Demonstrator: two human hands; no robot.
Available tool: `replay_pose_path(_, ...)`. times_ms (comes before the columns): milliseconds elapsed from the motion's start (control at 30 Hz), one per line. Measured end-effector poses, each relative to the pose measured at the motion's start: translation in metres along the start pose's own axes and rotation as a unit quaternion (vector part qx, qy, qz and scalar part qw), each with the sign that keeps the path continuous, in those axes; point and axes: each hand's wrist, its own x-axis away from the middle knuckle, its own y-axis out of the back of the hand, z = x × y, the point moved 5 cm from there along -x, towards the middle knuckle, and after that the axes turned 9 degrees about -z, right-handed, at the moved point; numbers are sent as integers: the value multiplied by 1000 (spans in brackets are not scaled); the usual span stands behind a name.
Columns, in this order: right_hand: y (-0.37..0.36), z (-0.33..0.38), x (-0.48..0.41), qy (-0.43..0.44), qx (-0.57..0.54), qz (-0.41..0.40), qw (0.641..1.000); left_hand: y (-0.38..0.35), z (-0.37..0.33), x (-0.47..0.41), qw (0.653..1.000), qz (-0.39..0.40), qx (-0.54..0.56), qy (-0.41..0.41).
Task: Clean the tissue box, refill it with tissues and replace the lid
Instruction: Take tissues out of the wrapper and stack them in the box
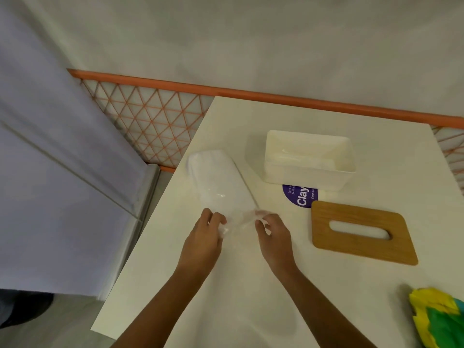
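A white tissue box (pixel 310 175) stands open on the white table (pixel 251 297), far centre-right, with a few tissues inside. Its wooden lid (pixel 361 249), with an oval slot, lies flat in front of the box, to the right. A pack of white tissues in clear plastic wrap (pixel 218 179) lies near the table's left edge. My left hand (pixel 204 238) and my right hand (pixel 275 237) each pinch the near end of the clear wrap, a little apart from one another.
A purple round sticker (pixel 301 197) shows on the table under the box's front. A yellow and green duster (pixel 439 320) lies at the near right corner. An orange lattice railing (pixel 150 121) runs behind the table, and the table's left edge drops to the floor.
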Motion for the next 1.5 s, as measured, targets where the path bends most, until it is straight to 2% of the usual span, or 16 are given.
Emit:
replay_pose_path(100,4,-9,-2,0,32,-12,999,-5,-15,4,998,48,42,-16)
replay_pose_path(267,20,-24,-1,-129,-52,-6,990,-26,-42,8,979,135,155,-14)
replay_pose_path(333,26,-31,-2,-194,-132,12,972,-32,-49,4,960,198,196,-25)
replay_pose_path(400,30,-38,-5,-266,-247,35,931,-30,-51,-5,945,249,204,-59)
replay_pose_path(467,33,-43,-10,-311,-300,65,899,-20,-47,-20,943,260,172,-119)
replay_pose_path(567,34,-42,-13,-351,-357,100,860,-1,-32,-52,949,222,65,-213)
replay_pose_path(667,31,-40,-14,-370,-365,116,846,2,-16,-84,930,209,-73,-292)
replay_pose_path(767,26,-38,-18,-373,-358,113,849,-10,-4,-107,898,231,-184,-326)
replay_pose_path(867,22,-34,-26,-365,-356,101,854,-22,-2,-117,885,245,-209,-336)
replay_pose_path(1000,25,-26,-38,-308,-217,78,923,-26,-3,-114,915,221,-171,-291)
replay_pose_path(1067,28,-18,-46,-278,-156,60,946,-23,0,-111,934,184,-156,-264)
replay_pose_path(1133,29,-12,-52,-247,-93,74,962,-21,3,-104,943,144,-170,-248)
replay_pose_path(1300,26,-1,-62,-202,13,93,975,-22,8,-82,962,80,-199,-170)
replay_pose_path(1400,25,-1,-69,-202,35,64,977,-23,6,-73,968,50,-199,-142)
replay_pose_path(1500,21,3,-74,-189,53,71,978,-25,6,-66,973,44,-194,-114)
